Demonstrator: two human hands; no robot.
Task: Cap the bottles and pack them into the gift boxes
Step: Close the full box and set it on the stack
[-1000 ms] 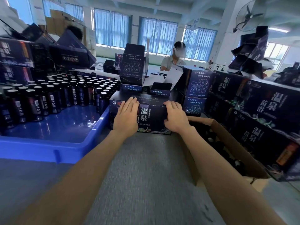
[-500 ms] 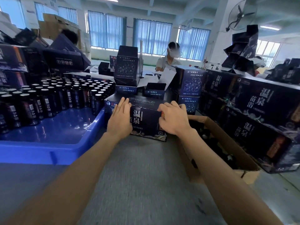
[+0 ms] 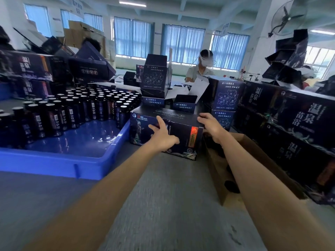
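Head view, one moment.

We record a dark navy printed cardboard gift box (image 3: pixel 145 127) lying closed on its long side on the grey matte table top (image 3: pixel 163 205). Its left end sits just beside the right wall of a shallow blue plastic tray (image 3: pixel 54 164); we cannot tell whether they touch.

Left hand (image 3: pixel 164 135): the palm is flat against the near face of the gift box. The fingers are straight and spread, with the tips at the upper edge. It presses and grasps nothing.

Right hand (image 3: pixel 211 125): it is at the right end of the gift box, with the fingers bent over the top right corner, grasping it. The thumb is hidden from us.

Tray contents: many small dark labelled bottles (image 3: pixel 81 107) stand upright in close rows across the far part of the tray. Their round tops look silvery, and we cannot tell whether these are caps or seals.

Surroundings:
- An open brown corrugated carton (image 3: pixel 253 151) stands under and to the right of the right forearm. It holds dark round objects (image 3: pixel 231 185) too blurred to identify.
- Stacked boxes (image 3: pixel 299 122) of the same dark print form a wall beyond the carton.
- A smaller dark blue upright carton (image 3: pixel 155 78) stands behind the gift box with a flap raised.
- A second blue carton (image 3: pixel 227 95) stands to its right.
- Piled dark boxes (image 3: pixel 32 67) rise at the far left, behind the tray.
- A person in a pale shirt with a white headset (image 3: pixel 203 69) sits across the table.
- A wall fan (image 3: pixel 288 17) hangs on a white column.
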